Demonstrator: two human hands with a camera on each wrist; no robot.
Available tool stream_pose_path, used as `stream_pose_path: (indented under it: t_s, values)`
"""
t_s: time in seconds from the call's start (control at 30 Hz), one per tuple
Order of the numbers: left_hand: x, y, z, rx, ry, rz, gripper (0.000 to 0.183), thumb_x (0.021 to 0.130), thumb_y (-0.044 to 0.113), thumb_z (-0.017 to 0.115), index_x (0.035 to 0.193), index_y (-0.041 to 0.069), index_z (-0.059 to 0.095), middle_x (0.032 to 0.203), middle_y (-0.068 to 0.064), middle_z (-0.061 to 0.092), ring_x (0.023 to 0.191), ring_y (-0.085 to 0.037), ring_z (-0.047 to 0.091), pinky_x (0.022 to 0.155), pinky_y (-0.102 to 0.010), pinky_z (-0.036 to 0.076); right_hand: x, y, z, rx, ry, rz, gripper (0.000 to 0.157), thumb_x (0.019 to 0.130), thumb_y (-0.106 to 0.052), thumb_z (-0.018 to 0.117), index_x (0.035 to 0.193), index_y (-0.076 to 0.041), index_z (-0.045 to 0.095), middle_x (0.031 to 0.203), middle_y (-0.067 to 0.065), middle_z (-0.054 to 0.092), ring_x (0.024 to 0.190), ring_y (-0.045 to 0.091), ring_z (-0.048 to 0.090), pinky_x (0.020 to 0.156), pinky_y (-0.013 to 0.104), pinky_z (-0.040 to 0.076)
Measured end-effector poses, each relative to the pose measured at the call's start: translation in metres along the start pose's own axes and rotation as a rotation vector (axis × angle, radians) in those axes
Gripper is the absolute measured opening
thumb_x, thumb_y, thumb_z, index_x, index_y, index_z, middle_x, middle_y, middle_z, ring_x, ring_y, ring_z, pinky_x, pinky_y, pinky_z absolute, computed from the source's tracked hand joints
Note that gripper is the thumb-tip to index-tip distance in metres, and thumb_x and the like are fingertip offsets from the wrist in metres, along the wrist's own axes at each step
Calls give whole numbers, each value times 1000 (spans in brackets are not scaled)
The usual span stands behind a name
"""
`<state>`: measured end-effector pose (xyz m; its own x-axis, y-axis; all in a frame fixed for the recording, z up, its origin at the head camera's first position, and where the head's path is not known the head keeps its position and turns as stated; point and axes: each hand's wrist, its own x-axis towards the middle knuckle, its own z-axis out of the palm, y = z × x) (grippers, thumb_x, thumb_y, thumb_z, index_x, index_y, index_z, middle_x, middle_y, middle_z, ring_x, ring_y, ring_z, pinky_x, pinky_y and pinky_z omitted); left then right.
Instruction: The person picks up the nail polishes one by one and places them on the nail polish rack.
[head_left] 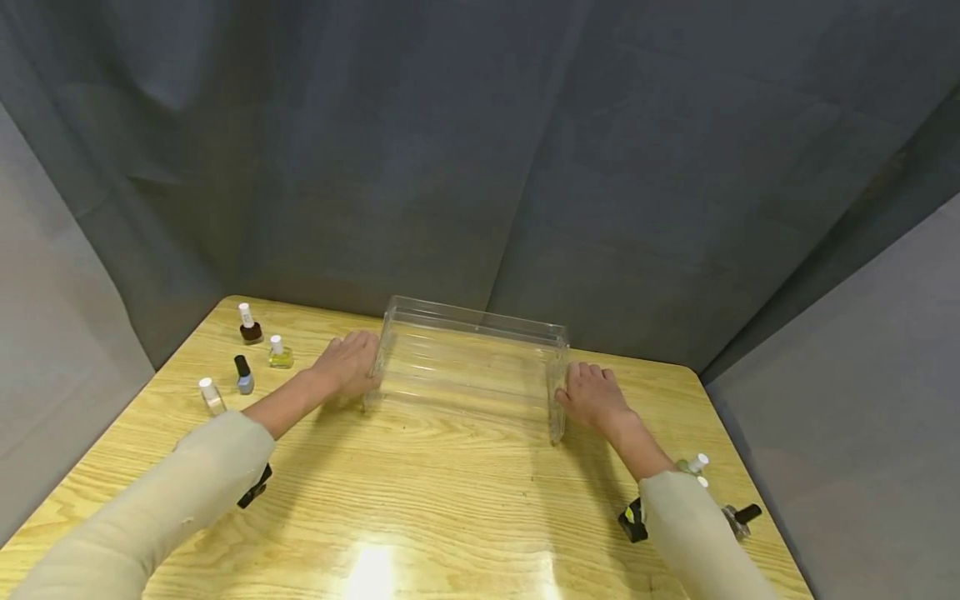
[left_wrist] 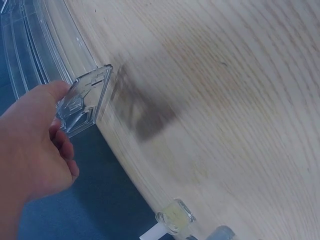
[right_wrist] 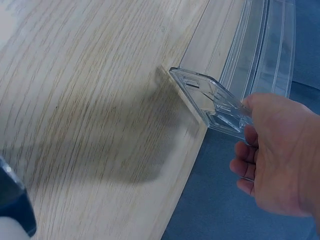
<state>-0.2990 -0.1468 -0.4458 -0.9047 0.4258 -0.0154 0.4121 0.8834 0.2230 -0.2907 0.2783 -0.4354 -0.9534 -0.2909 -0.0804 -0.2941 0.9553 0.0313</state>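
Note:
A clear acrylic tiered rack (head_left: 480, 321) stands across the back of the wooden table, close to the dark curtain. My left hand (head_left: 354, 364) grips its left end, with the thumb near the top of the clear side panel (left_wrist: 90, 95) and the fingers curled behind it in the left wrist view. At the opposite end, my right hand (head_left: 596, 396) holds the matching side panel (right_wrist: 210, 97) between thumb and curled fingers. Table grain shows through the rack's bare steps.
Left of the rack stand nail polish bottles: dark (head_left: 251, 332), yellow (head_left: 281, 357), blue-grey (head_left: 245, 383) and pale (head_left: 214, 402). Near the right sleeve are a green bottle (head_left: 684, 467), a black-capped bottle (head_left: 738, 521) and a black item (head_left: 634, 525). Sleeves partly cover some items.

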Motion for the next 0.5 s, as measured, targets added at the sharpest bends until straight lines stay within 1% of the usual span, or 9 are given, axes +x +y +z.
stream_pose_path:
  t_s: [0.07,0.23,0.37,0.5]
  values:
    - [0,0,0,-4,-1,-3,35,93,25,69,110,3,47,97,-7,46,90,-26,43,79,-43,36,2,-1,1,-1,2,3,28,103,-30,48,96,-3,44,95,13,48,99,38,48,89,55,34]
    - [-1,-2,3,1,-4,-19,35,93,26,69,110,4,48,100,-8,48,94,-28,46,80,-43,37,4,-3,3,-7,-7,8,29,103,-31,48,100,-2,46,98,14,49,100,37,49,91,56,35]
    - [-1,-4,6,2,-3,-21,36,93,26,69,110,4,48,102,-9,50,96,-29,47,82,-46,39,5,-4,6,-14,-8,5,30,103,-30,48,102,-1,46,98,14,49,96,36,49,89,55,35]
    - [-1,-5,7,-4,-9,-25,35,94,26,69,110,4,48,102,-9,49,95,-29,47,82,-47,39,5,-5,8,-18,-8,0,29,104,-30,48,99,-1,45,94,13,48,90,34,47,86,54,35]
